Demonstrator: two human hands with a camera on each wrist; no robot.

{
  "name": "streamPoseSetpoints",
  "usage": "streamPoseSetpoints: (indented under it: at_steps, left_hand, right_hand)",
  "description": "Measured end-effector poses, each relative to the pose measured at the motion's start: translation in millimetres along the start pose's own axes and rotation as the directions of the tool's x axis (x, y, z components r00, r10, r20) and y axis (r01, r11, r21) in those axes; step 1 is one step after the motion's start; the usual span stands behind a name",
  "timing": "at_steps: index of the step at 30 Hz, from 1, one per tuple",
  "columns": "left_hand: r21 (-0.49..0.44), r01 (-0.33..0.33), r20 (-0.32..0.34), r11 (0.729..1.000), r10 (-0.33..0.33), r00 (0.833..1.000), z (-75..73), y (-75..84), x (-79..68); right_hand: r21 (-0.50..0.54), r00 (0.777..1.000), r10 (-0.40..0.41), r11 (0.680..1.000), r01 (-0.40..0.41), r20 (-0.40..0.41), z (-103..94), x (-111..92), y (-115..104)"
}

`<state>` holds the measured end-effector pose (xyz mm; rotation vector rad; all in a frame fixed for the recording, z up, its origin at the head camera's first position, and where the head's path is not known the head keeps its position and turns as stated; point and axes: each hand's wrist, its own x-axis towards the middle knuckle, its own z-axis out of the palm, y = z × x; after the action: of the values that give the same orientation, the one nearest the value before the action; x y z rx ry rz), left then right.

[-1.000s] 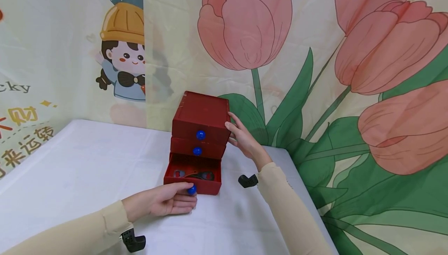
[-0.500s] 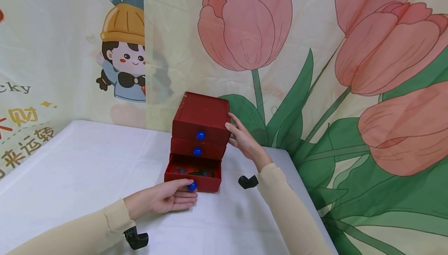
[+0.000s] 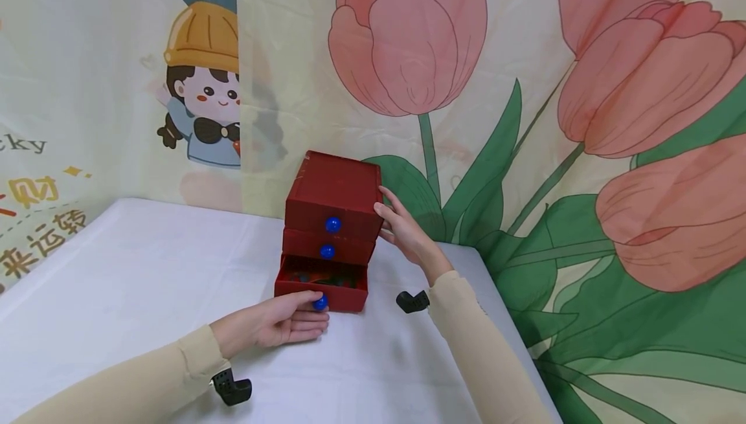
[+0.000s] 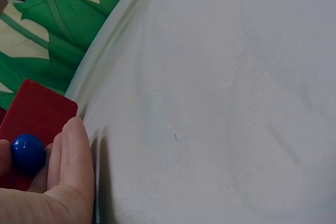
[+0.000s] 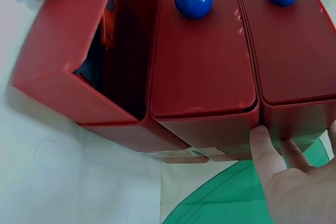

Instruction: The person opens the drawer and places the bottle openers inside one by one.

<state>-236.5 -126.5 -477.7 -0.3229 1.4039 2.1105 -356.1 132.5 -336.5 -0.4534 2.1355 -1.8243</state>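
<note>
A small red chest of three stacked drawers, each with a round blue knob, stands on the table. Its bottom drawer is partly out, with orange and dark items inside that are too shadowed to name. My left hand is at the front of that drawer, pinching its blue knob between thumb and fingers; the other fingers extend below it. My right hand steadies the chest's right side, its fingertips against the upper drawers. In the right wrist view, an orange piece shows inside the bottom drawer.
White cloth covers the table. Behind it hangs a backdrop printed with tulips and a cartoon child. The middle drawer and top drawer are closed.
The bottom drawer has slid further into the chest, with my left hand moving along at its knob. My right hand has stayed against the chest's side.
</note>
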Motion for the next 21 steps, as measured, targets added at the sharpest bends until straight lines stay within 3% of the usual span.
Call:
streamPoseSetpoints:
  at_steps: [21]
  left_hand:
    - [-0.020, -0.040, -0.033, 0.999, 0.039, 0.999, -0.2, 11.4, 27.7]
  right_hand:
    - [0.002, 1.000, 0.013, 1.000, -0.013, -0.019, -0.4, -1, -1]
